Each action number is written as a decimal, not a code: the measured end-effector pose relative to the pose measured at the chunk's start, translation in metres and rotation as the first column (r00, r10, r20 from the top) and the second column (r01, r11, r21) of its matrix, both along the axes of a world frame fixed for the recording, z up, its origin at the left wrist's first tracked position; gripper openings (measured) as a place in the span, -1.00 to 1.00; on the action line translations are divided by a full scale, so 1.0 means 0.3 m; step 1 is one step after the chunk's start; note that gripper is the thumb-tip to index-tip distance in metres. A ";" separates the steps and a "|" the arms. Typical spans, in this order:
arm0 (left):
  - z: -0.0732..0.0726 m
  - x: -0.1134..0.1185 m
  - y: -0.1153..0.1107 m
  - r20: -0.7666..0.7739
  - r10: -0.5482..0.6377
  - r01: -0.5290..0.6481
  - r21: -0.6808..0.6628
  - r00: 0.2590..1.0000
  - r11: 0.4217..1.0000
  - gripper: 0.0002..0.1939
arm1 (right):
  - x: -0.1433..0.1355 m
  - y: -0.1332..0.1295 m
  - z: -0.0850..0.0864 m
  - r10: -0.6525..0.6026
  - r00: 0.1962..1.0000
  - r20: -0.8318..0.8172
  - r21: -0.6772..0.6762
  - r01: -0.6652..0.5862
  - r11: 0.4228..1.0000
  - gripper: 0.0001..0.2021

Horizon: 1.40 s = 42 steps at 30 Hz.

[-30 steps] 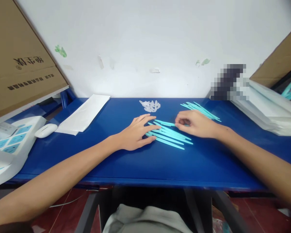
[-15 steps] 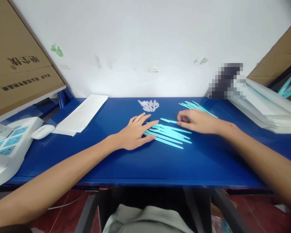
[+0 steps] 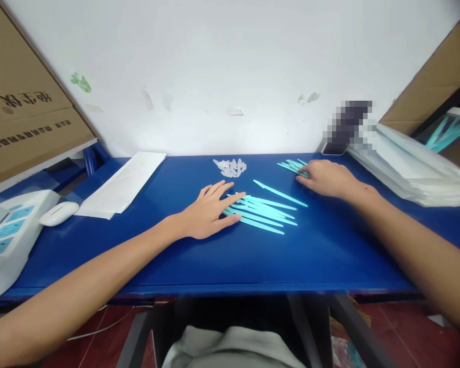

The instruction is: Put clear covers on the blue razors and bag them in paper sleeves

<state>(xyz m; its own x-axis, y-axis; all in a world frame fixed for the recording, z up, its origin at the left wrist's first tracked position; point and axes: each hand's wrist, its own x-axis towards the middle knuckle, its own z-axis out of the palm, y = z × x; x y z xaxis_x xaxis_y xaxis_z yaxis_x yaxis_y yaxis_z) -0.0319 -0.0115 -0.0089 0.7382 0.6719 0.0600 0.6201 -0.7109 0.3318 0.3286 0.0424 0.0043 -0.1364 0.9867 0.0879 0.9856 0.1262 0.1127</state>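
My left hand [image 3: 213,210] lies spread on the left ends of a fanned pile of thin turquoise plastic sticks [image 3: 266,212], knife-like in outline. A single turquoise stick [image 3: 279,193] rests slantwise just beyond that pile, apart from both hands. At the back right, my right hand [image 3: 324,176] is over a smaller group of turquoise sticks [image 3: 289,166]. Its fingers are curled, with thumb and index finger near together at the sticks; what lies between them is hidden. A small heap of translucent whitish pieces [image 3: 230,167] sits beyond my left hand.
On the blue table [image 3: 199,266], a flat white packet [image 3: 122,186] lies at left, near a white rounded case [image 3: 59,213] and a white power strip [image 3: 19,235]. White bags [image 3: 410,174] are stacked at right beside a partly blurred dark object [image 3: 335,147]. Cardboard boxes flank both sides.
My right hand has let go of the single stick, which now lies turned more slantwise, and has moved right and back to the smaller group. My left hand stays on the pile.
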 end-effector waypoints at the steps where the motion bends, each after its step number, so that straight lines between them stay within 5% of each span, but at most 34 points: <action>1: 0.000 0.001 0.001 -0.010 0.006 -0.006 0.000 1.000 1.000 -0.33 | 0.000 0.002 -0.005 0.010 1.000 -0.007 -0.002 -0.010 1.000 -0.57; 7: -0.003 0.010 0.005 -0.071 0.042 -0.043 -0.016 0.997 0.999 -0.28 | -0.037 -0.005 -0.028 0.231 0.970 -0.078 0.076 -0.226 0.971 -0.53; 16: 0.005 0.027 0.013 -0.107 0.061 -0.054 0.063 0.992 0.997 -0.31 | -0.158 -0.089 0.017 0.524 0.795 -0.304 0.013 -0.547 0.837 -0.60; 22: 0.006 0.024 0.023 -0.057 0.058 -0.051 0.113 0.997 0.992 -0.35 | -0.156 -0.096 0.021 0.525 0.797 -0.299 0.120 -0.514 0.849 -0.51; 26: 0.011 0.009 0.006 0.126 -0.196 0.163 0.234 0.972 0.958 -0.53 | -0.145 -0.094 0.021 0.531 0.758 -0.379 0.009 -0.571 0.821 -0.48; 29: 0.018 0.009 -0.010 0.128 -0.316 0.266 0.303 0.940 0.915 -0.68 | -0.146 -0.086 0.014 0.504 0.768 -0.395 0.011 -0.544 0.839 -0.49; 42: 0.013 0.003 -0.005 0.064 -0.207 0.193 0.184 0.976 0.964 -0.52 | -0.176 -0.072 0.003 0.395 0.818 -0.418 0.036 -0.419 0.907 -0.58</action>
<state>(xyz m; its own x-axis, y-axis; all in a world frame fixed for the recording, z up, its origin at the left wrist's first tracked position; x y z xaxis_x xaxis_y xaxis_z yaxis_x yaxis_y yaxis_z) -0.0309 -0.0130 -0.0051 0.8440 0.4846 0.2298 0.4354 -0.8693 0.2341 0.2759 0.0207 0.0053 -0.4909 0.8540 0.1723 0.7979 0.5201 -0.3048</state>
